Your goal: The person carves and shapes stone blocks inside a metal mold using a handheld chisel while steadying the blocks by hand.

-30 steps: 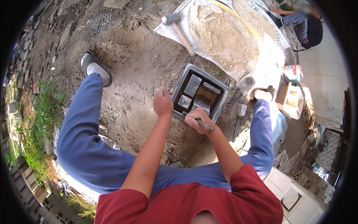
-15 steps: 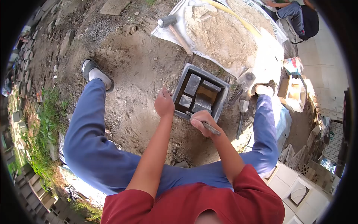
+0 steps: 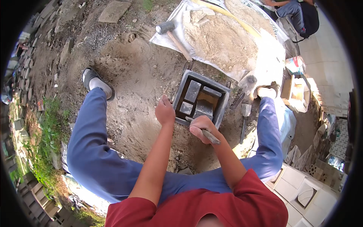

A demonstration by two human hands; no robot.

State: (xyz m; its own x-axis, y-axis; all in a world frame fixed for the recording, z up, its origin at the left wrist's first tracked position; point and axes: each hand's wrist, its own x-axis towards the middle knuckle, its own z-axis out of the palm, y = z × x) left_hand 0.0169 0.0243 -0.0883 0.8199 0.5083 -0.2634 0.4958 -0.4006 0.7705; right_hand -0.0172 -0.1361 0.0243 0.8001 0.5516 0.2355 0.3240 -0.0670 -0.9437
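Note:
A grey rectangular mould box [image 3: 223,110] rests on the dirt between my feet, with several grey blocks [image 3: 193,91] set inside it. Sandy brown material shows in one gap between the blocks. My right hand [image 3: 202,128] is closed round a hand tool's rough, stick-like handle [image 3: 211,137]. The tool's short grey tip lies by the box's near rim; its exact kind is hidden. Beside the box's left wall, my left hand [image 3: 165,111] is closed, fingers pointing forward. A thin sliver seems to stick up from its fingertips, too small to name.
Ahead, a mallet [image 3: 174,38] lies against a white sheet bearing a sand heap [image 3: 221,41]. A small trowel-like tool [image 3: 245,115] and a dusty brush-like tool [image 3: 247,84] lie right of the box. A wooden box [image 3: 298,92] stands farther right. Another person [image 3: 298,19] sits at top right.
The view has shifted slightly. My right hand has turned a little, and the handle now angles lower beside my wrist. My left hand stays by the box's left wall.

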